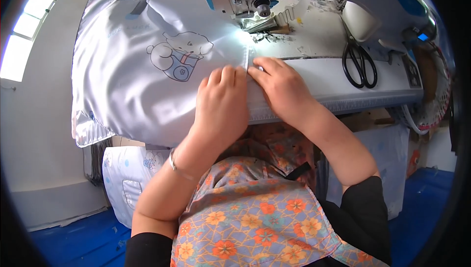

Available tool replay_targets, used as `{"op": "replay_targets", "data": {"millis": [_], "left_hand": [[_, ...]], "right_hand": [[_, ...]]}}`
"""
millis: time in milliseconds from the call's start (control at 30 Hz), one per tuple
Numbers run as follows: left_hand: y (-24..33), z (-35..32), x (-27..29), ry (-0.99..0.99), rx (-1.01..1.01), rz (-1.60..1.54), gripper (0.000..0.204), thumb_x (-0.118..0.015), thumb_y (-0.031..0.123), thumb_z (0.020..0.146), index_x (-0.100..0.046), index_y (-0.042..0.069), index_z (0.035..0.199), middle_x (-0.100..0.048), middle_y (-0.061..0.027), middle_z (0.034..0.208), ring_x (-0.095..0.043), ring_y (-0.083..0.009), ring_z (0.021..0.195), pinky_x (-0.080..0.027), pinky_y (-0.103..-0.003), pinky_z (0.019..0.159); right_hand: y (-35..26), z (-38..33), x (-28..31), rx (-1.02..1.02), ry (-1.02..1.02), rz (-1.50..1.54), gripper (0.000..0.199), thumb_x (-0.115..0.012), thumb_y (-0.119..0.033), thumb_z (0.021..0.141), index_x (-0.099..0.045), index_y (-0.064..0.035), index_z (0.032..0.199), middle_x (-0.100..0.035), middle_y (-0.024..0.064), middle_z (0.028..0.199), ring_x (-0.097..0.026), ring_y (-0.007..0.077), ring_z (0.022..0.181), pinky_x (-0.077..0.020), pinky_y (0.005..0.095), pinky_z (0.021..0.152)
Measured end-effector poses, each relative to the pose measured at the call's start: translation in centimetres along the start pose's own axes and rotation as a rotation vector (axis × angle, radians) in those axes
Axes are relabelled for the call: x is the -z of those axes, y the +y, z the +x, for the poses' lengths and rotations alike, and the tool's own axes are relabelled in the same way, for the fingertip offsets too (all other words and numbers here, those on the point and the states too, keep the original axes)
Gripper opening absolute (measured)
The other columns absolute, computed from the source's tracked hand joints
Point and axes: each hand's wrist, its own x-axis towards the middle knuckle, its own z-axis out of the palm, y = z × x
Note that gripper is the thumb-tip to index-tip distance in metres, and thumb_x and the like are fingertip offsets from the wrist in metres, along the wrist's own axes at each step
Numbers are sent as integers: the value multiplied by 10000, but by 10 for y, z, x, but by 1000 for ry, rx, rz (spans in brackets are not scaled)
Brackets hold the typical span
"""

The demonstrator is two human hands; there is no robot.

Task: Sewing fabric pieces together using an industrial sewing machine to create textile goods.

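A shiny pale lavender fabric [132,71] with a printed cartoon animal spreads over the left side of the sewing machine table. Its right edge runs up to the lit needle area of the sewing machine [392,7]. My left hand [222,98] lies on the fabric by that edge, fingers bent and close together, pressing or gripping the cloth. Just right of it, my right hand [284,88] pinches at the fabric's edge with thumb and forefinger. What sits between those fingertips is mostly hidden.
Black-handled scissors [360,66] lie on the table at the right, beside a white cone-shaped thing [360,19]. Small tools and dark scraps [270,29] sit behind the needle. A measuring scale [343,102] runs along the table's front edge. More printed fabric [122,174] hangs below.
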Motion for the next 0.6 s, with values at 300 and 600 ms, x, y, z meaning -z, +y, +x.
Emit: {"op": "replay_targets", "data": {"millis": [300, 600], "left_hand": [[-3, 9, 12, -74, 135, -125, 380, -592, 15, 790, -644, 29, 1167, -668, -174, 1052, -658, -376, 961, -548, -432, 854], [24, -8, -15, -54, 30, -85, 261, -620, 69, 781, -606, 6, 1034, -626, -126, 972, -675, -310, 872, -573, -422, 695]], "right_hand": [[5, -7, 8, 70, -25, -6, 320, -599, -1, 849, -686, 3, 1157, -656, 171, 1250, -624, 338, 1183, -451, 444, 1099], [15, -14, 21, 40, 32, 167, 289, -609, 16, 842, -686, 4, 1120, -682, 172, 1186, -655, 334, 1108, -522, 447, 973]]}}
